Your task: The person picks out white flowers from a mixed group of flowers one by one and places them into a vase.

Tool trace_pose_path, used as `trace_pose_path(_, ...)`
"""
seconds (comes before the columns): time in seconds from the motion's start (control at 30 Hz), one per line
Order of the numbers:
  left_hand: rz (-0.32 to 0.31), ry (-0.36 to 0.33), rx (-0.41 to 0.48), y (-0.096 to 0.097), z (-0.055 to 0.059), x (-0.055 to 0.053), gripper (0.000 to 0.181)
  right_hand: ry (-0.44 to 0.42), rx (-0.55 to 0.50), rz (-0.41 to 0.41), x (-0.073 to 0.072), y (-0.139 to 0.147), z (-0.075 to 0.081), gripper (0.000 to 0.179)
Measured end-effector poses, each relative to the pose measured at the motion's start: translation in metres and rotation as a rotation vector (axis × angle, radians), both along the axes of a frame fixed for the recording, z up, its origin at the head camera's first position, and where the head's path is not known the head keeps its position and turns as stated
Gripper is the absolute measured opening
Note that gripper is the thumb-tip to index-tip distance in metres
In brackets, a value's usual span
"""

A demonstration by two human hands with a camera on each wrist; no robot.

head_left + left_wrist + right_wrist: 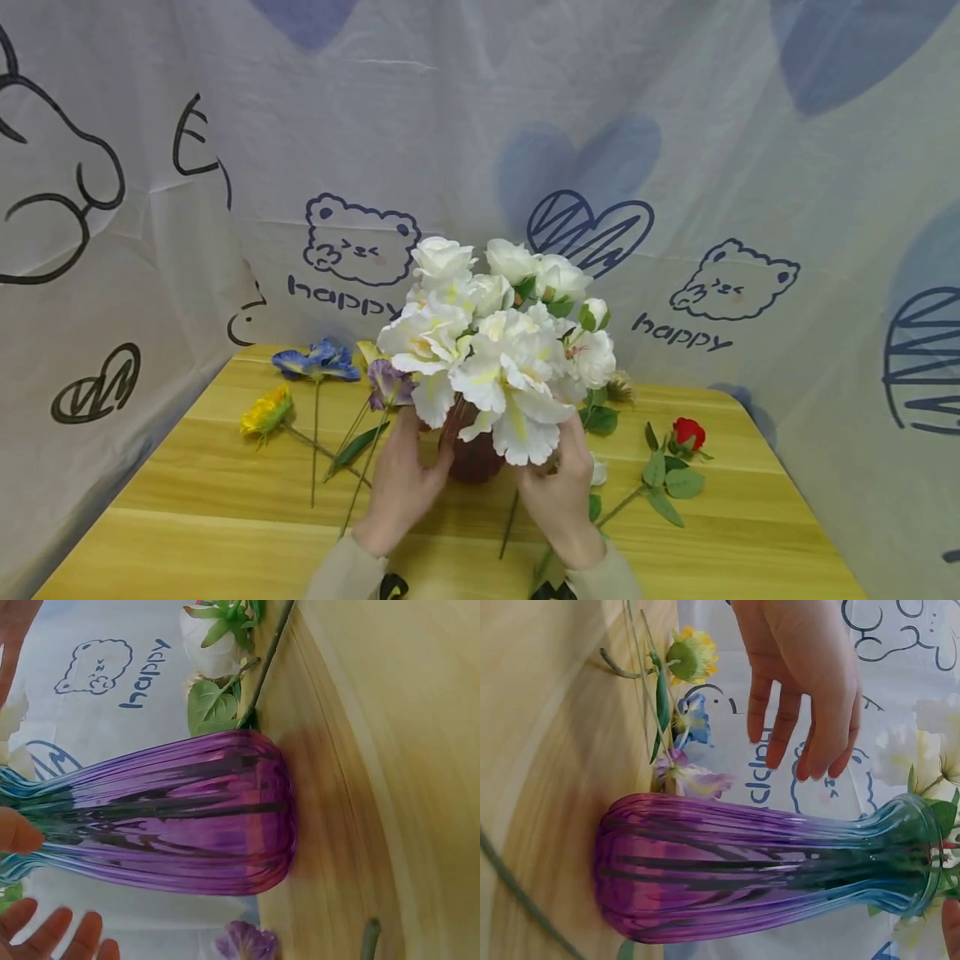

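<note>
A glass vase (187, 817), purple below and blue-green at the neck, stands upright on the table with stems inside. White flowers (510, 350) spread from its top and hide much of it in the head view. My left hand (405, 475) is beside the vase on the left; the right wrist view shows its fingers (784, 727) loosely extended, apart from the glass. On the other side, my right hand (558, 492) is raised under the blooms, its fingertips partly hidden by petals. One of its fingertips (952, 922) shows near the vase rim.
Left on the wooden table (225, 533) lie a yellow flower (266, 412), a blue flower (318, 362) and a purple flower (390, 385). To the right are a red rose (687, 433) and other stems. A printed cloth (450, 125) hangs behind.
</note>
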State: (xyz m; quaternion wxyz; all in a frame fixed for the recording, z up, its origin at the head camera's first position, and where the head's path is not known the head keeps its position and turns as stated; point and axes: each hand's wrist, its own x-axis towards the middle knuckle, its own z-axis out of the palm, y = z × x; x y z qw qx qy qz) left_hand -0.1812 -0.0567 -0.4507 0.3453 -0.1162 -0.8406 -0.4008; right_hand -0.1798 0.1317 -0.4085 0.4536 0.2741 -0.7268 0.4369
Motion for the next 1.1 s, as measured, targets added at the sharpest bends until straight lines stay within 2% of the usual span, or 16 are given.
trace_pose_path(0.13,-0.015,-0.111,0.034,0.003,-0.001,-0.005,0.068,-0.039,-0.055,0.005,0.007,0.011,-0.005,0.051)
trace_pose_path(0.27,-0.042,-0.167,0.033,0.006,-0.002,-0.011,0.069,-0.079,-0.068,-0.013,0.008,0.025,-0.012,0.045)
trace_pose_path(0.4,-0.056,-0.141,0.019,0.011,-0.002,-0.016,0.059,-0.185,-0.044,-0.061,0.009,0.038,-0.022,0.036)
trace_pose_path(0.53,-0.115,-0.115,0.033,0.016,-0.004,-0.023,0.039,-0.321,-0.005,-0.124,0.012,0.049,-0.029,0.034)
trace_pose_path(0.63,-0.138,-0.113,0.040,0.021,-0.005,-0.028,0.030,-0.445,0.022,-0.132,0.013,0.056,-0.033,0.033)
trace_pose_path(0.8,-0.098,-0.090,0.021,0.032,-0.003,-0.037,0.033,-0.655,0.100,-0.152,0.015,0.069,-0.037,0.030)
trace_pose_path(1.03,-0.006,-0.107,0.018,0.041,-0.006,-0.043,0.030,-0.833,0.257,-0.164,0.016,0.084,-0.041,0.027)
trace_pose_path(1.1,0.009,-0.118,0.000,0.041,-0.006,-0.043,0.037,-0.892,0.279,-0.164,0.017,0.088,-0.042,0.027)
